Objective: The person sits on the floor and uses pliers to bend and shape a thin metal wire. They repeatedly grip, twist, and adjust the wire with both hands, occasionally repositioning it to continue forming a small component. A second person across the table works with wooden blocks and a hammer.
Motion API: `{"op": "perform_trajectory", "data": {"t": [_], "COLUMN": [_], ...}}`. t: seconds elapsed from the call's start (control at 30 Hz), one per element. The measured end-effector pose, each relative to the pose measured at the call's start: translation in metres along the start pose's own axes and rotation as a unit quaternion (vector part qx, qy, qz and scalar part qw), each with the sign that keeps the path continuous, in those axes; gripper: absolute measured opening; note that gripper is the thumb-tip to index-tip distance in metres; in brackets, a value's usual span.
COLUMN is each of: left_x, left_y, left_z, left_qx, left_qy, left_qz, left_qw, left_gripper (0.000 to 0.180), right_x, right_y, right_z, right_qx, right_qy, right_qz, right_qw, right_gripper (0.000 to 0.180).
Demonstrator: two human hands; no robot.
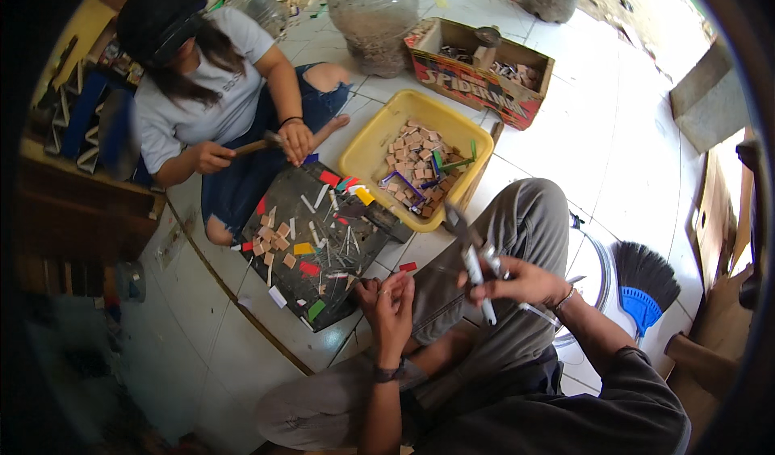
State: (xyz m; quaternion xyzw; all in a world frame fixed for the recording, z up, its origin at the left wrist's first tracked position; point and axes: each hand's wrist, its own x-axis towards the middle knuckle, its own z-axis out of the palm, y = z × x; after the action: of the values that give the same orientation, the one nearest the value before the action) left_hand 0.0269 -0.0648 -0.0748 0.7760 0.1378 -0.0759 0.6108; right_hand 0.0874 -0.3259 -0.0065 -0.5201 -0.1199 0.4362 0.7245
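Observation:
My right hand (517, 281) is wrapped around a pair of pliers (472, 265) with pale handles, held over my bent knee. The metal jaws point up and away, slightly blurred. Close to the near right corner of a dark low board (323, 318), my left hand (387, 306) has its fingers curled together; whatever they pinch is too small to tell. On the board lie small wooden blocks (278, 237), thin metal pieces (343, 241), and red, yellow and green scraps (303, 249).
Beyond my knee, a yellow basin (379, 116) holds many wooden blocks. A co-worker (218, 92) across the board grips a hammer (254, 146). Behind the basin stands a printed wooden crate (476, 88). A wire coil (604, 269) and a blue-based brush (642, 306) lie at right.

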Motion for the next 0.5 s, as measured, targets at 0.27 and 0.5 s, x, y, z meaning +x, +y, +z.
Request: {"op": "perform_trajectory", "data": {"t": [0.27, 0.5], "left_x": [0.132, 0.154], "left_y": [-0.049, -0.048], "left_z": [0.053, 0.082], "left_qx": [0.390, 0.500], "left_qy": [-0.105, -0.079], "left_qz": [0.173, 0.170], "left_qw": [0.898, 0.846], "left_gripper": [0.029, 0.048], "right_x": [-0.003, -0.001], "right_y": [0.015, 0.019], "right_z": [-0.030, -0.034], "right_qx": [0.243, 0.240], "right_qy": [0.140, 0.133], "right_qz": [-0.189, -0.189], "right_qw": [0.941, 0.943], "right_gripper": [0.032, 0.037]}}
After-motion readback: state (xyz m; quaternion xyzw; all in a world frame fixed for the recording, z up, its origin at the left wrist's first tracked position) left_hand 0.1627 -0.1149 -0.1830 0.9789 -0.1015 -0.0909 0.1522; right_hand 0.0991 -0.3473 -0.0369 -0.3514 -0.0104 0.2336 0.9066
